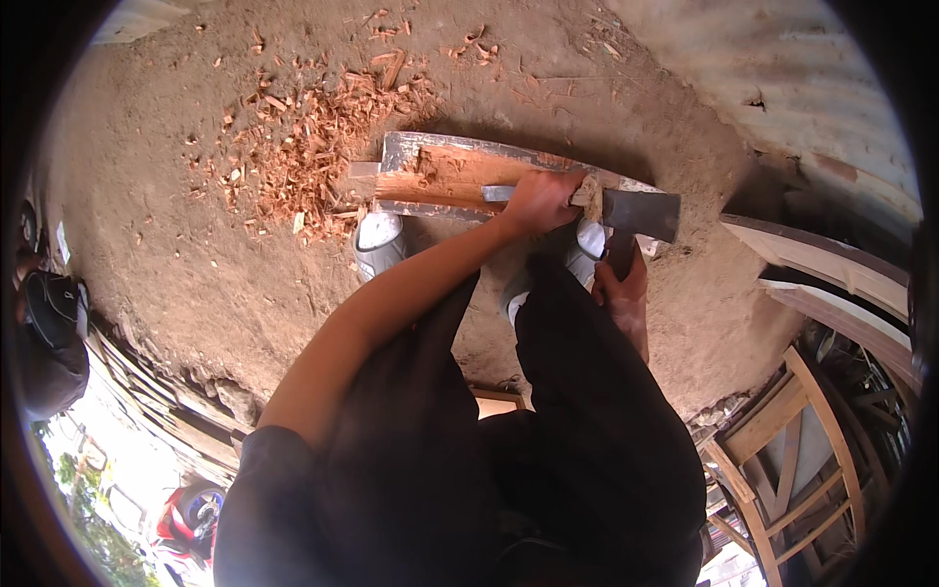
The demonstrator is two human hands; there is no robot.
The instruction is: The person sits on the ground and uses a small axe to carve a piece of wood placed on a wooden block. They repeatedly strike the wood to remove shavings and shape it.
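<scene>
A curved wooden block (455,174), hollowed along its top with an orange-brown cut surface, lies across the ground in front of my feet. My left hand (541,203) is closed around a chisel (497,194), whose metal blade points left over the hollow. Its frayed butt end sticks out to the right of my fist. A mallet (646,214) with a dark, blocky head is right beside that end; whether they touch I cannot tell. My right hand (624,292) grips the mallet's dark handle, below the head.
Wood chips (303,147) are strewn over the dirt floor left of the block. My shoes (380,247) stand close against its near side. Curved boards (831,256) and a wooden chair frame (792,440) stand at the right, near a corrugated wall (782,73). A dark bag (54,338) is at far left.
</scene>
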